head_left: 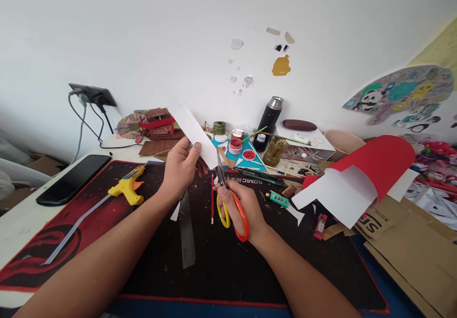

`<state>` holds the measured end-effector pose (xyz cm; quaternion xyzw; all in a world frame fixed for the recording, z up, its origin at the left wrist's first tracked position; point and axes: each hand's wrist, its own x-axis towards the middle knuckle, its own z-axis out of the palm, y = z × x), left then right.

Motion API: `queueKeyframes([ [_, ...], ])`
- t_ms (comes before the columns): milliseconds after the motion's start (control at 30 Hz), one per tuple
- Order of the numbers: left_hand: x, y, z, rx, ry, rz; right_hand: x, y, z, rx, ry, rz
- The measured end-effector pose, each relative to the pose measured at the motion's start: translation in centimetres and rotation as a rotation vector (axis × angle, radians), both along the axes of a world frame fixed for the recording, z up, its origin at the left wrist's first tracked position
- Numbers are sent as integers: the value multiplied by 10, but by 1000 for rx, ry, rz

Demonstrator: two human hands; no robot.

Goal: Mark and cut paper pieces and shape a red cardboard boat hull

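My left hand [182, 163] pinches a white paper strip [194, 132], thumb on its face, holding it up at a slant above the mat. In my right hand [246, 206] is a pair of scissors [241, 218] with one orange and one yellow handle loop. The scissor blades point up and meet the strip's lower right end; whether they are parted there I cannot tell. Beneath my hands lie a red pencil [212, 203] and a dark metal ruler [187, 232], with a small white paper scrap [175, 212] beside the ruler.
A yellow glue gun [128, 187] and a black phone [73, 179] lie left. Behind are paint pots [235, 145], a black thermos [270, 120] and a glass jar [275, 150]. To the right are a green box cutter [278, 199], a red lighter [320, 226], curled red paper [389, 163] and cardboard [410, 242].
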<state>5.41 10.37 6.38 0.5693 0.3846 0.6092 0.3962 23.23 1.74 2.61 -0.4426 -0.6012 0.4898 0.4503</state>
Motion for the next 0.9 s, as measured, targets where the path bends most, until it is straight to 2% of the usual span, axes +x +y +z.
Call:
queueKeyframes([
  [333,1,-1,0,18,10,-8,2,0,-5,14,-18,-4],
  [900,2,-3,1,9,25,-10,1,1,-2,13,-31,-6],
])
